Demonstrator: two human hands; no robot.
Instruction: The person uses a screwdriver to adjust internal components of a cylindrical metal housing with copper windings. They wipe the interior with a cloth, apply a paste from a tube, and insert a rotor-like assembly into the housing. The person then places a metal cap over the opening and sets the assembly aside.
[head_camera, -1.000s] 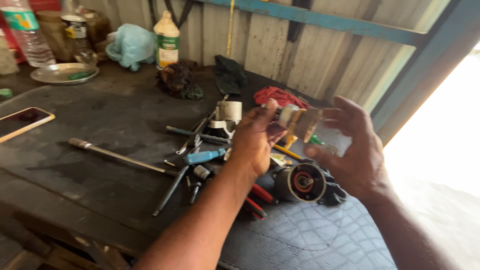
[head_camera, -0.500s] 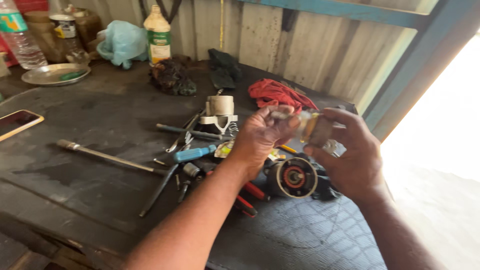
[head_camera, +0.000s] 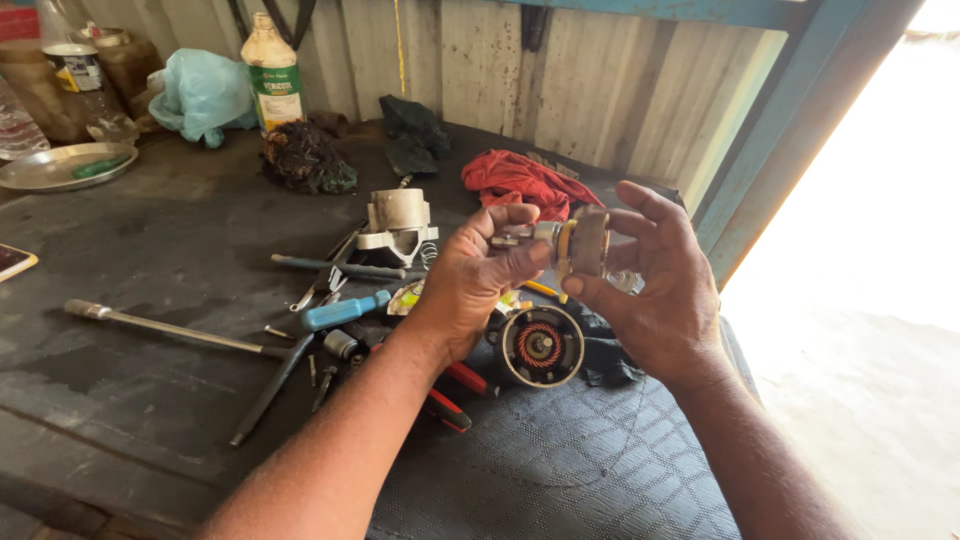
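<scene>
Both hands are gripping a round metal motor part (head_camera: 580, 243) above the workbench's (head_camera: 150, 260) right edge: left hand (head_camera: 475, 280) is pinching its shaft, right hand (head_camera: 665, 285) is cupping the ribbed body. A copper-wound stator (head_camera: 540, 346) is lying below.

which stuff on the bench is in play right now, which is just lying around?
In play: left hand, right hand, round metal part held between them.

Lying about: coil housing, blue-handled screwdriver, red rag, bottle, metal plate.

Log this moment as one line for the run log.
left hand: grips shaft end | right hand: holds round metal part | below: coil housing
</scene>
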